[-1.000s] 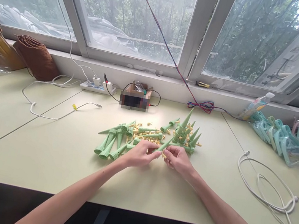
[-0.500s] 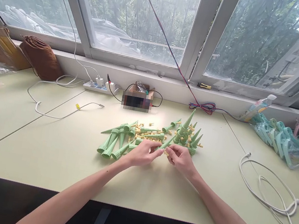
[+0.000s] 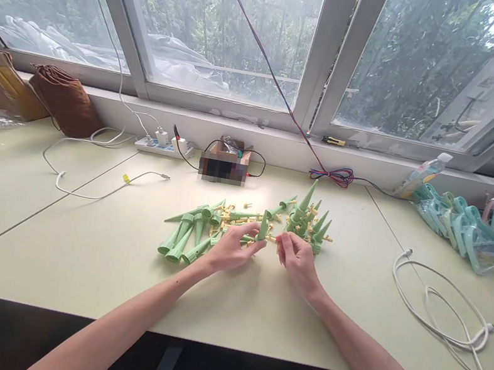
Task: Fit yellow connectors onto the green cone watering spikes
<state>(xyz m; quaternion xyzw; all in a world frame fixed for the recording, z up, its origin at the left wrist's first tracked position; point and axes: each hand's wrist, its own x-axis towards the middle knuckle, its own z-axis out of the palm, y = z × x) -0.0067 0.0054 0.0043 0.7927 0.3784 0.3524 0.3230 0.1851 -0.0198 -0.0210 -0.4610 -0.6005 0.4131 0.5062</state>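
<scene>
My left hand (image 3: 236,248) is closed around a green plastic watering spike (image 3: 263,228), whose tip points up. A small yellow valve (image 3: 271,238) sticks out sideways from this spike toward my right hand (image 3: 296,257). The right fingers are pinched together at the valve's outer end. Left of my hands lies a pile of green cone-shaped spikes (image 3: 177,249), with loose yellow valves (image 3: 218,218) scattered among them. Just beyond my right hand stands a cluster of spikes (image 3: 303,206) fitted with yellow valves, some upright.
At the back are a power strip (image 3: 158,145), an open cardboard box (image 3: 239,153) behind a blurred dark device, and a red-and-blue cable bundle (image 3: 337,175). A white cable (image 3: 429,332) coils at the right, near bagged teal clips (image 3: 463,229). A brown pouch (image 3: 64,102) lies back left.
The spike in my left hand has turned from leaning to nearly upright. My right hand has shifted slightly away from the left, and the yellow valve now shows between them.
</scene>
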